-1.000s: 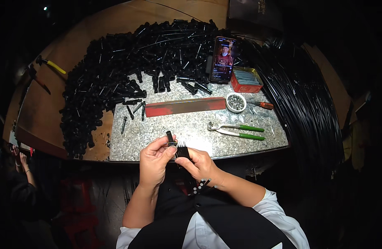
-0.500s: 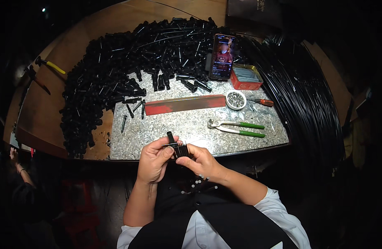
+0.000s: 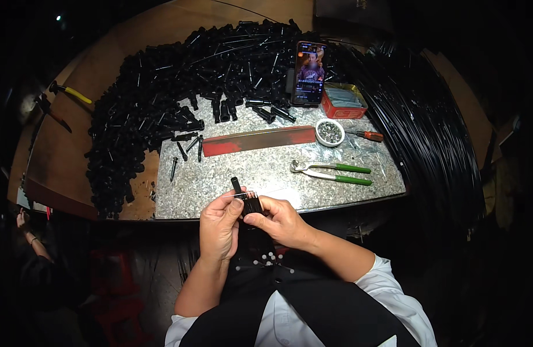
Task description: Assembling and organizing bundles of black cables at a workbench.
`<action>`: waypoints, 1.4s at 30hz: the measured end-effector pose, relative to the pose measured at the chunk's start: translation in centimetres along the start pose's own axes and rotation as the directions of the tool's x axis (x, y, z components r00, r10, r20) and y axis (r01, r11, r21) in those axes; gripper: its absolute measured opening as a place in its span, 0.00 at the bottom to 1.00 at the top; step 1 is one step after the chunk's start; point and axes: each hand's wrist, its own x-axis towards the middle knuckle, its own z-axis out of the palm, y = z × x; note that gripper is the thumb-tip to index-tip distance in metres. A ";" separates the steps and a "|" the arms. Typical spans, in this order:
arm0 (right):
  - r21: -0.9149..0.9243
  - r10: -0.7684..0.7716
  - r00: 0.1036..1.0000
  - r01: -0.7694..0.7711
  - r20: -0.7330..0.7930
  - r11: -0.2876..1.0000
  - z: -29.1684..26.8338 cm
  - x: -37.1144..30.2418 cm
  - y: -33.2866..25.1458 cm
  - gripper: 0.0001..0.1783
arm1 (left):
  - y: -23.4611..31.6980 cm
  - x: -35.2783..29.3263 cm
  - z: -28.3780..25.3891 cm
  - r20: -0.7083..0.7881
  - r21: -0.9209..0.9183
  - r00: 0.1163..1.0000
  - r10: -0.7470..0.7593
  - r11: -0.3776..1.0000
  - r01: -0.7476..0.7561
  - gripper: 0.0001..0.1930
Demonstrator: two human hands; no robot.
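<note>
Just off the near edge of the stone slab [image 3: 231, 162], my two hands meet around one dark part. My left hand [image 3: 219, 226] is closed, thumb and fingers pinching below a short black tube [image 3: 235, 184] that points up and away. A bunch of thin black ribs [image 3: 252, 203] stands side by side against it, gripped between the thumb and fingers of my right hand [image 3: 285, 222]. A thin pale wire [image 3: 272, 192] crosses the top of the ribs, sticking out both ways. Below my hands hang several small white round tips [image 3: 270, 258]; the rods between are lost against dark clothing.
Black tubular parts [image 3: 168, 81] heap along the far and left sides. On the slab lie a red-and-brown bar [image 3: 257, 141], a white cup of small metal pieces [image 3: 329, 133], green-handled pincers [image 3: 336, 172] and a screwdriver [image 3: 370, 136]. A phone [image 3: 308, 74], red tin [image 3: 344, 111] and long black rods [image 3: 422, 110] stand beyond.
The black ribs look more closely bunched, and the white tips below have swung and regrouped. Both hands keep their grip. The picture on the phone is different, and the whole view has shifted slightly.
</note>
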 end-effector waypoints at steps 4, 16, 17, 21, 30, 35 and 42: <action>0.031 0.010 1.000 -0.009 -0.007 0.999 0.1 0.1 0.3 0.09 | -0.4 -0.2 0.9 -0.009 0.007 0.998 0.069 0.998 -0.069 0.15; -0.070 -0.145 0.988 0.141 -0.060 0.988 -0.1 -0.6 -0.8 0.10 | -1.0 -0.6 1.4 -0.031 -0.020 0.996 0.084 0.996 -0.085 0.17; -0.066 -0.145 0.987 0.140 -0.067 0.988 -0.2 -0.6 -0.9 0.10 | -0.9 -0.6 1.5 -0.027 -0.029 0.996 0.087 0.996 -0.088 0.17; -0.082 -0.112 0.992 0.107 -0.057 0.991 -0.2 -0.5 -1.5 0.10 | -0.9 -0.6 1.5 -0.023 -0.059 0.994 0.104 0.993 -0.105 0.16; -0.175 -0.260 0.954 0.233 -0.152 0.957 0.2 -1.1 -2.7 0.09 | -1.4 -0.8 2.3 -0.079 -0.022 0.982 0.169 0.985 -0.171 0.15; -0.192 -0.252 0.958 0.223 -0.137 0.956 0.1 -1.0 -2.3 0.08 | -1.7 -0.7 2.4 -0.092 0.011 0.975 0.203 0.979 -0.203 0.15; -0.333 -0.455 0.870 0.378 -0.192 0.864 0.7 -0.6 -1.7 0.07 | -2.1 -0.7 2.5 -0.115 -0.021 0.972 0.207 0.977 -0.211 0.14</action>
